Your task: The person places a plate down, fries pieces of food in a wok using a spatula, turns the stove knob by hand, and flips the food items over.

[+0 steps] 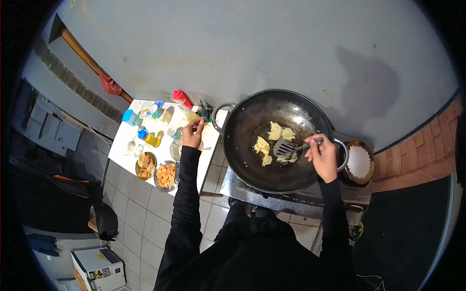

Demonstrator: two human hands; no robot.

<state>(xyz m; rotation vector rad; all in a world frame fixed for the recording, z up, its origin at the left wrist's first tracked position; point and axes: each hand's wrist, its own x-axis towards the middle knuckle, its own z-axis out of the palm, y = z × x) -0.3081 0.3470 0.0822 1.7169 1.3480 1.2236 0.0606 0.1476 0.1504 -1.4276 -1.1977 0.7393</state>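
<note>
A: What is the largest thing in front of us?
B: We have the white rectangular table (124,149) on our left, with its small containers. Then comes the wide, round, black metal wok (252,175) with two loop handles, well to the right of the table's middle. We see only pale yellow food in it.

A: And on the wok's other side?
B: We see a round brown container (370,169) with a white, scalloped-edged piece (358,162) inside.

A: How are our hands?
B: Our right hand (323,157) is closed on the handle of a dark slotted spatula (283,148), whose head is down in the wok among the food. Our left hand (192,134) is raised near the wok's left handle, its fingers drawn narrow; we cannot tell whether they pinch anything.

A: Which smaller containers do we have?
B: At the table's near edge, we find a round silvery bowl (158,184) full of orange-brown chunks (166,174). Just beside it is a round, gold-toned bowl (141,176) with browned pieces (145,161). Farther back are a red squeeze bottle (182,99), a clear tub with a light-blue lid (128,116), and a yellow bottle with a blue cap (152,140). We cannot tell what those three hold.

A: And the smallest?
B: The pale yellow, uneven food pieces (262,145), lying in loose clumps around the wok's middle.
</note>
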